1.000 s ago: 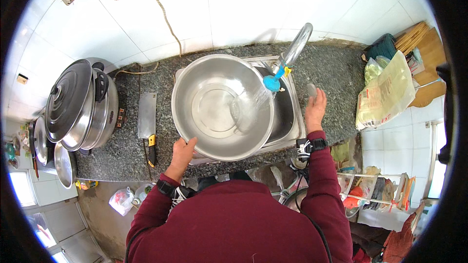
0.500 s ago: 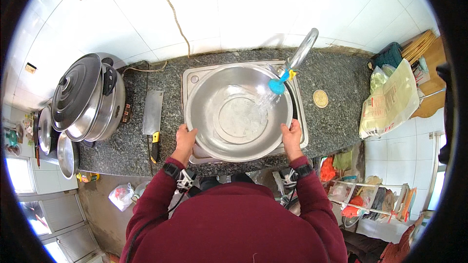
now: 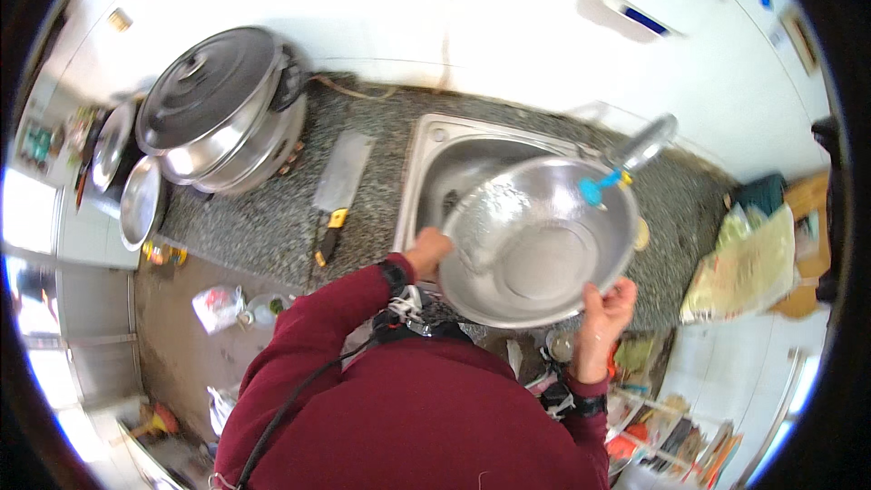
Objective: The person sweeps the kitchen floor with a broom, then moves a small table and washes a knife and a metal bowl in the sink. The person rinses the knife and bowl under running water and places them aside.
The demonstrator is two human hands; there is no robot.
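Note:
Between my hands is a wide stainless steel basin (image 3: 553, 259), tilted over the right part of the metal sink (image 3: 425, 159). A little water runs along its left inner wall. My left hand (image 3: 428, 254) grips the basin's left rim. At the near right rim, my right hand (image 3: 606, 316) holds it with the thumb over the edge. The tap's blue nozzle (image 3: 594, 191) hangs over the basin's far right side; no clear stream shows from it. The sink's left part lies uncovered.
Left of the sink a cleaver (image 3: 347, 172) with a yellow and black handle lies on the speckled stone counter (image 3: 263, 227). A large lidded steamer pot (image 3: 222, 109) stands beyond it. At the right are a plastic bag (image 3: 744, 268) and a small round disc (image 3: 642, 234).
My hands have shifted the basin rightward and tilted it, uncovering the sink's left part. The stream from the nozzle no longer shows clearly. The whole view has turned.

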